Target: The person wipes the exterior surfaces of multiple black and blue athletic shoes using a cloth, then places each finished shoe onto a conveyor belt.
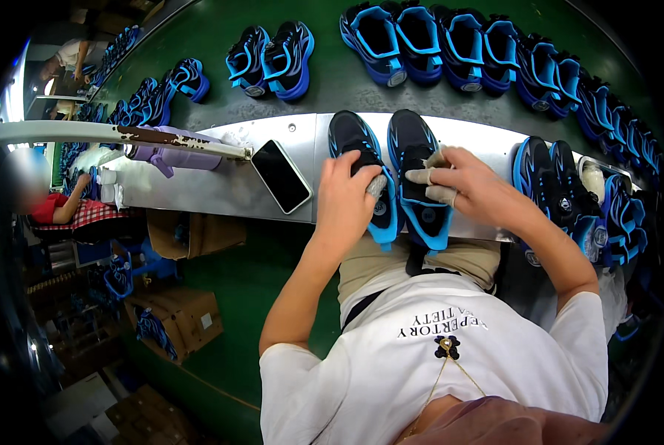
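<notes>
Two black sneakers with bright blue trim stand side by side on the metal ledge before me, toes pointing away. My left hand (347, 194) is curled over the left sneaker (354, 136), its fingers at the laces and tongue. Grey wrapping covers one of its fingertips. On the right sneaker (412, 137), my right hand (462, 182) pinches near the laces and tongue with pale-covered fingertips. What exactly lies between the fingers of each hand is partly hidden. Blue linings show at the heel openings of both sneakers.
A phone (281, 176) and a lilac bottle (180, 150) lie on the ledge to the left, by a worn white metal bar (65, 133). More sneakers (547, 174) stand at the right; rows of sneakers (465, 48) line the green belt (321, 37). A seated person (61, 208) is far left.
</notes>
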`<state>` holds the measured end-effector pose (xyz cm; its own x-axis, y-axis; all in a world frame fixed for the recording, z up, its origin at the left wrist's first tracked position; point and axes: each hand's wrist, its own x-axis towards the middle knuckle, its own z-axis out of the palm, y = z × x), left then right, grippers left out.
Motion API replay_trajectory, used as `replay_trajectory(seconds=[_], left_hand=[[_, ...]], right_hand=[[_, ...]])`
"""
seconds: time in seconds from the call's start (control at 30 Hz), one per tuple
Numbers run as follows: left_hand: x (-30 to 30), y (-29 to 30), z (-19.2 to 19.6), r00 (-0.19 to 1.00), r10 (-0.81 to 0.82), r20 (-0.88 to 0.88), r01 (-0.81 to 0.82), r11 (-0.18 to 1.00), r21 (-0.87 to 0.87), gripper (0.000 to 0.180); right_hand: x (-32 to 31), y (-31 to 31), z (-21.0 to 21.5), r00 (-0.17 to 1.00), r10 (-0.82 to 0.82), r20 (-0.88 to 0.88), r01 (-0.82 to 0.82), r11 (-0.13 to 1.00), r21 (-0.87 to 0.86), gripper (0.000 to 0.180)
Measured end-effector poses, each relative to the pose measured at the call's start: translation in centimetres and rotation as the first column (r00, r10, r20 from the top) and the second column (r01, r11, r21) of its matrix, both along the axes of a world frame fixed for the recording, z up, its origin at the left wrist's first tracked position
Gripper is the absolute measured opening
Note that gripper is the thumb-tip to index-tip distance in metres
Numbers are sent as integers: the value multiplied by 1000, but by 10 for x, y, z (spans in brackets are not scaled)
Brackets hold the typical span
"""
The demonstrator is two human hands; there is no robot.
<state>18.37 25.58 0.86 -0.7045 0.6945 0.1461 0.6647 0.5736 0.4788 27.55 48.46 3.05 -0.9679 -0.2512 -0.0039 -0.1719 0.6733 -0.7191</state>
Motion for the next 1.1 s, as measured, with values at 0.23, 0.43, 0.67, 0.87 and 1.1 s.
replay_trajectory(seconds=[0.23, 0.43, 0.67, 0.87, 1.1], left_hand=[[-11, -8, -11, 923, -55, 381, -20, 981, 191, 35], [-2, -3, -6, 987, -102, 123, 92, 992, 83, 35], [2, -1, -15, 998, -39, 51, 32, 990, 134, 33], [5, 1, -20, 987, 117, 114, -139, 966, 217, 35], [-6, -7, -1, 896, -23, 444, -115, 953, 281, 37]], right_hand=[[-2, 11, -13, 995, 48, 82, -33, 984, -176, 38], [3, -1, -19, 986, -53, -160, 52, 999, -14, 29], [3, -7, -25, 972, 165, -166, -110, 948, 298, 21], [-16, 8, -14, 968, 243, 56, -236, 966, -107, 29], [-1, 0, -19, 989, -22, -147, 42, 990, 135, 27]])
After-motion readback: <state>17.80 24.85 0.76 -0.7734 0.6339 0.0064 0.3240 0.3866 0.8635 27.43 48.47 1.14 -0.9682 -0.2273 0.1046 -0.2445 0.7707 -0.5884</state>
